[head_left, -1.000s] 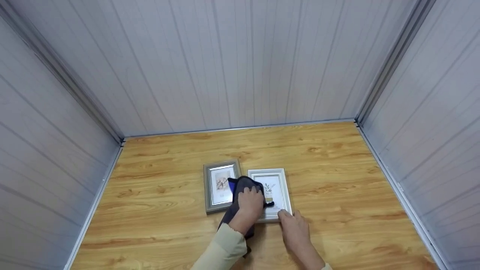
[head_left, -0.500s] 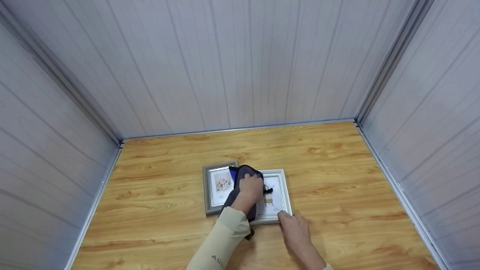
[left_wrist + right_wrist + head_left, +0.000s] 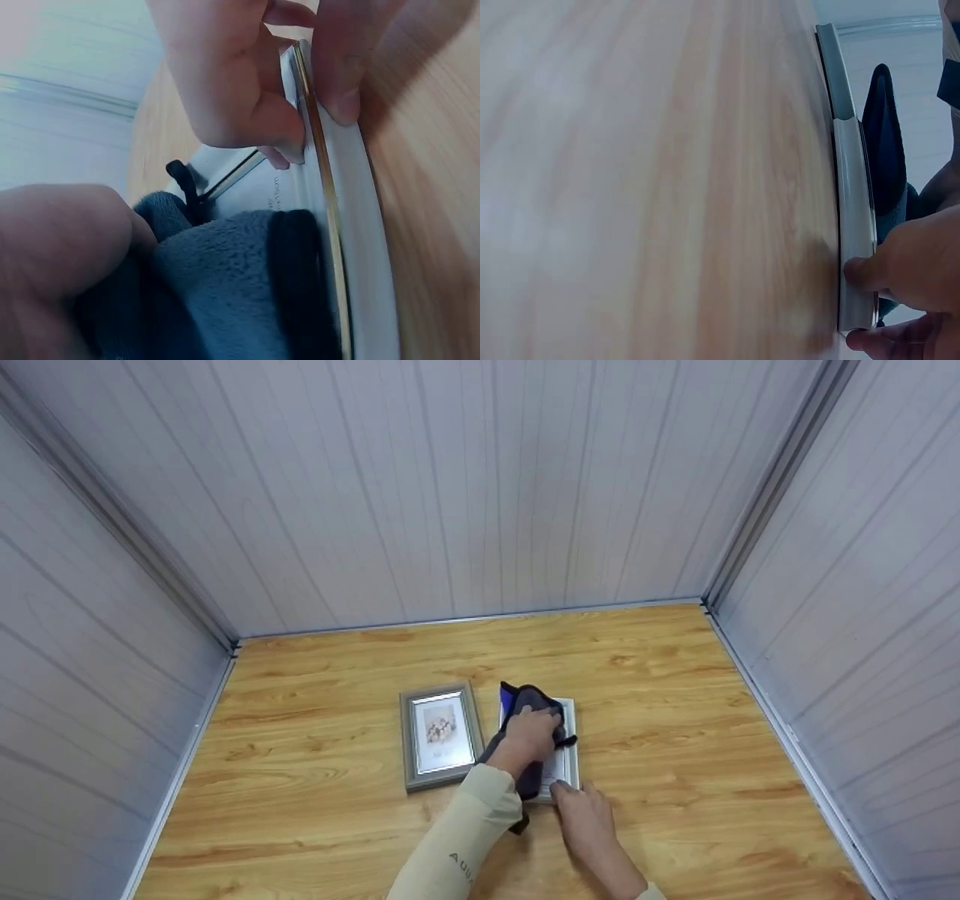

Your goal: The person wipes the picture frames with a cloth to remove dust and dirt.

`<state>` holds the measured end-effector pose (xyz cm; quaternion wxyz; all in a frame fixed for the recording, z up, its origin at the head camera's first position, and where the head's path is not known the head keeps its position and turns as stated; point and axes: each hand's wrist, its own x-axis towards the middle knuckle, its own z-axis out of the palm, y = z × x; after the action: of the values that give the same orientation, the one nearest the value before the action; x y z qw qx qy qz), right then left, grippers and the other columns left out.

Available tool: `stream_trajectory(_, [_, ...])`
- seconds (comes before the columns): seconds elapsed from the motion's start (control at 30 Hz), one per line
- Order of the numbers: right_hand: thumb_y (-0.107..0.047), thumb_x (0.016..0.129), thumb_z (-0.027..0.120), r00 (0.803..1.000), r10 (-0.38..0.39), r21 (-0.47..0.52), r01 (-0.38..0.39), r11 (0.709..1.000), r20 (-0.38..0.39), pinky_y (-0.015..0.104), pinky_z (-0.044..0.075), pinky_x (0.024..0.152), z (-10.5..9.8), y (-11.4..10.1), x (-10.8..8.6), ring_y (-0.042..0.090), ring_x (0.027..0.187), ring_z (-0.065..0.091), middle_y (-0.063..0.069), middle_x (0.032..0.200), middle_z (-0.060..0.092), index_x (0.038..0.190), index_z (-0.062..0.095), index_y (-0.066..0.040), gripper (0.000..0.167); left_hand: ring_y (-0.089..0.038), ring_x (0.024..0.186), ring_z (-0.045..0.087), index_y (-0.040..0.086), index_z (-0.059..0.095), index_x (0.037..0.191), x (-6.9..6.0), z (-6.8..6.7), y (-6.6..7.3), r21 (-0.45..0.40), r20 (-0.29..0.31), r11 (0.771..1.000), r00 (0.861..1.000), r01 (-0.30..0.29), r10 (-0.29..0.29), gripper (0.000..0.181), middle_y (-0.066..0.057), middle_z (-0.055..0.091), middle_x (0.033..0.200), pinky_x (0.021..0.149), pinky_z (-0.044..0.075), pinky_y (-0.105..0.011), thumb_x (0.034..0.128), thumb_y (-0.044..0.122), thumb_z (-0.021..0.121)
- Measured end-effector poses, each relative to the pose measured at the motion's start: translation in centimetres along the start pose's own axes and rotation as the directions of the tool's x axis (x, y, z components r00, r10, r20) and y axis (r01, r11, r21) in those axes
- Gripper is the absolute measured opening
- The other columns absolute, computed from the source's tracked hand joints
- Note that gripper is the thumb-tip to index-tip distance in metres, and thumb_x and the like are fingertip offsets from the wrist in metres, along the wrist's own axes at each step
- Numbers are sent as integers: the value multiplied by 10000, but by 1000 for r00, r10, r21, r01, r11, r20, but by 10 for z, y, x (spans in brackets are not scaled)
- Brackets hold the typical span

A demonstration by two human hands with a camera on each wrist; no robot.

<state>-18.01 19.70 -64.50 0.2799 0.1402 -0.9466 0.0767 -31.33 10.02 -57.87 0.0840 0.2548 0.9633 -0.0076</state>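
One wood-grain surface (image 3: 300,825) bore the work. On it a brown-grey frame (image 3: 442,739) lay face up, neither hand on it; whether it had been wiped could not be told. Beside it, to the right, lay a white frame (image 3: 556,769), its face largely covered by a dark cloth (image 3: 217,285), so its wiping seemed under way, with finishing that face left. The left hand (image 3: 531,735) gripped the cloth; the right hand (image 3: 587,817) pinched the white frame's near right corner.

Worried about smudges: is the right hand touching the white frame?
Touching: the right wrist view shows the right hand against the side of the white frame, with no gap.
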Motion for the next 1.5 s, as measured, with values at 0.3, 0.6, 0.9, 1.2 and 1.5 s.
stream_trajectory(0.3, [-13, 717, 662, 1000, 0, -20, 0, 1000, -3, 379, 399, 412, -4, -5, 2, 281, 543, 507, 31, 635, 593, 704, 555, -92, 134, -280, 1091, 525, 110, 549, 1388, -16, 0, -6, 78, -97, 919, 920, 387, -380, 443, -111, 550, 1346, 806, 483, -409, 1001, 318, 493])
stream_trajectory(0.6, [20, 684, 724, 993, -19, 41, 14, 999, 115, 378, 415, 473, -10, 3, 4, 263, 590, 498, 22, 686, 629, 737, 557, -95, 209, -250, 942, 534, 70, 675, 1178, -25, -3, -9, 55, -144, 914, 909, 403, -392, 321, -115, 638, 1102, 729, 474, -380, 967, 270, 540])
stream_trajectory(0.9, [33, 657, 734, 991, -65, 111, 51, 992, 120, 387, 411, 511, -7, 10, 2, 262, 599, 496, 33, 647, 609, 708, 535, -107, 249, -284, 993, 568, 116, 717, 1060, -10, 2, -7, -45, -179, 980, 963, 196, -201, 266, -57, 670, 1068, 782, 505, -403, 851, 276, 675])
stream_trajectory(1.2, [49, 659, 685, 998, -38, 54, 35, 998, 51, 409, 429, 464, -6, 6, -3, 298, 590, 512, 50, 669, 627, 748, 503, -84, 242, -276, 1125, 537, 210, 616, 1318, 1, 7, -6, 31, -87, 997, 994, 67, -64, 412, -7, 609, 1266, 902, 470, -423, 914, 291, 591])
stream_trajectory(1.5, [79, 628, 722, 998, -21, 51, 18, 999, 62, 394, 439, 488, -5, 3, -8, 294, 610, 509, 55, 731, 658, 775, 481, -80, 323, -289, 1072, 529, 120, 606, 1319, -7, 20, -22, 99, -161, 954, 951, 283, -265, 453, -70, 605, 1178, 837, 467, -442, 942, 367, 561])
